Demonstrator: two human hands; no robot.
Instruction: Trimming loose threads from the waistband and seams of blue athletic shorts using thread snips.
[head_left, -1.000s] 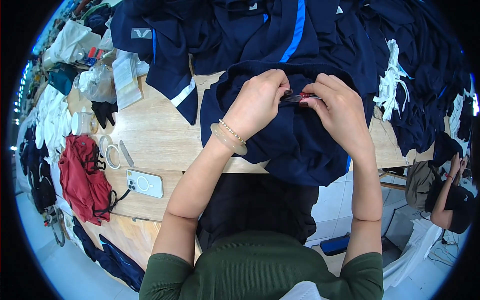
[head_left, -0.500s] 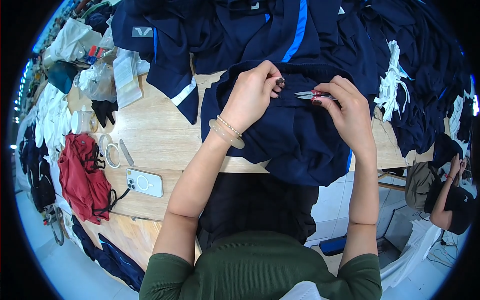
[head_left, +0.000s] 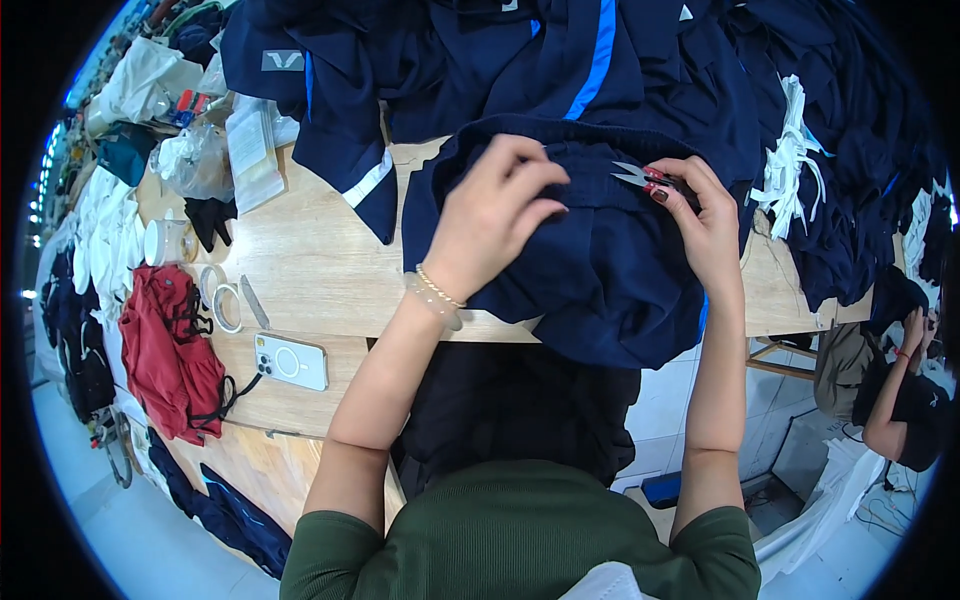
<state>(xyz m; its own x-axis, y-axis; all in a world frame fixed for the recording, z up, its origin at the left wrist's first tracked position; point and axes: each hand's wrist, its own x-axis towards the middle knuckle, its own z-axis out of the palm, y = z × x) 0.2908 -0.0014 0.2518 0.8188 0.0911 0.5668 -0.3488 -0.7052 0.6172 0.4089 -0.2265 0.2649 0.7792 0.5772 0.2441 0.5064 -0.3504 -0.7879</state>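
A navy garment (head_left: 600,270) lies bunched on the wooden table (head_left: 310,260) in front of me, its lower part hanging over the near edge. My left hand (head_left: 495,215) presses on its upper fold, fingers bent onto the cloth. My right hand (head_left: 700,215) holds small thread snips (head_left: 640,177) with red handles, blades pointing left toward my left fingers, just above the garment's edge.
More navy clothes with blue and white stripes (head_left: 600,60) are piled across the back. A white phone (head_left: 290,360), tape rolls (head_left: 225,300), a red garment (head_left: 170,350) and plastic bags (head_left: 200,160) lie at the left. White strips (head_left: 795,150) lie at the right. Another person (head_left: 900,400) crouches lower right.
My hands have drawn apart: the left slid left along the fold, and the right now shows the snips' blades free of the cloth.
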